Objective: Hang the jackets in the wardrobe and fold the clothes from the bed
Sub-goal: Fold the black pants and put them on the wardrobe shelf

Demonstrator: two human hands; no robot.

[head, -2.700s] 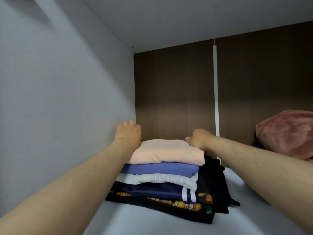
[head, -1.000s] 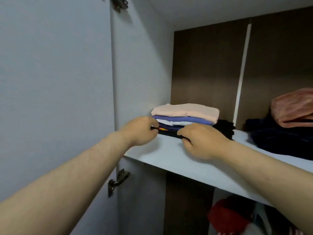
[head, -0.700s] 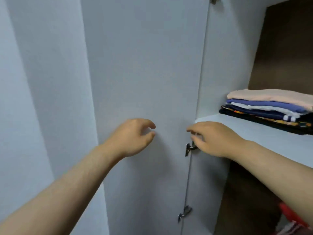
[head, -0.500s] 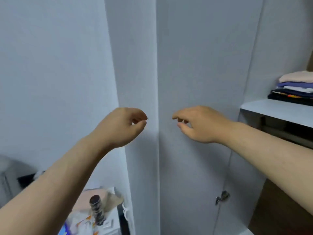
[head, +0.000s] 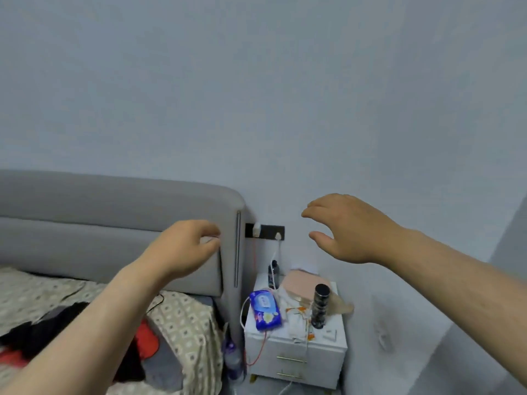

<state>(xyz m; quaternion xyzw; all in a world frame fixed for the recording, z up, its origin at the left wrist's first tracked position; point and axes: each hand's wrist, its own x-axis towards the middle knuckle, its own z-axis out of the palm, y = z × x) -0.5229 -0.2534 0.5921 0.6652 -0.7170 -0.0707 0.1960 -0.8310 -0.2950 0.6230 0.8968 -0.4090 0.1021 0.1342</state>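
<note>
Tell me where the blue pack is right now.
In the head view, the blue pack lies on the white nightstand's left edge, next to the grey headboard and left of the tall dark cylinder.

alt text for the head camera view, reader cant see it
Two empty hands reach forward before a pale wall, the left hand loosely curled, the right hand spread. Below are a grey headboard, dark and red clothes on the bed, and a cluttered white nightstand.

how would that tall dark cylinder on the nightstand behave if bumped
The tall dark cylinder stands upright and narrow, so it would likely tip, then roll. It sits near the front edge of the nightstand, so it might fall off.
</note>
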